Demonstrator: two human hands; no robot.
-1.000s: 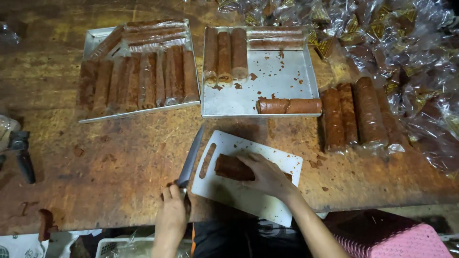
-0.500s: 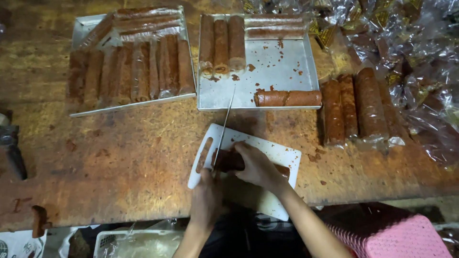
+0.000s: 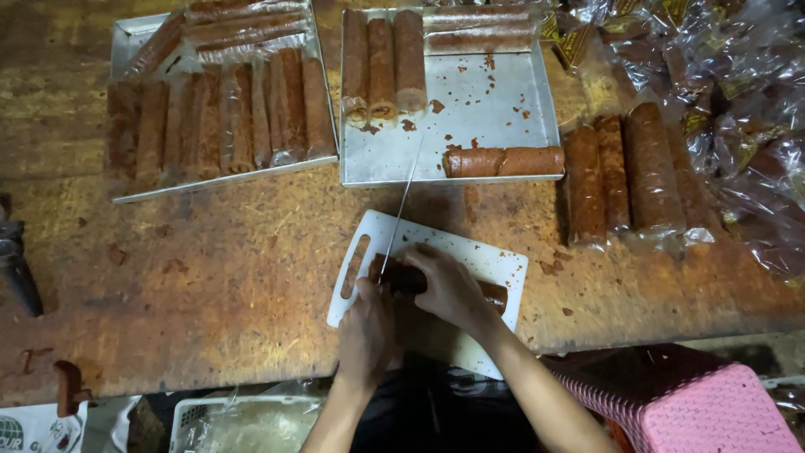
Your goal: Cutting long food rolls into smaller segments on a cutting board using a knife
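Worn wooden table, bearing all items. Two metal trays: left tray packed with film-wrapped brown rolls, right tray half-filled with bare rolls and crumbs. Heap of clear wrappers with yellow labels lay at far right, handy for packing. White cutting board sat at the near edge. Right hand, fingers pressed together, steadied the brown roll on the board; left hand, fingers curled shut around the handle, held the knife upright at the roll's end.

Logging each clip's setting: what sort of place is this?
Probably a small food-making workshop, not a home kitchen: metal trays of brown rolls, plastic-wrapped rolls on a worn wooden table, and a roll being cut on a white cutting board.
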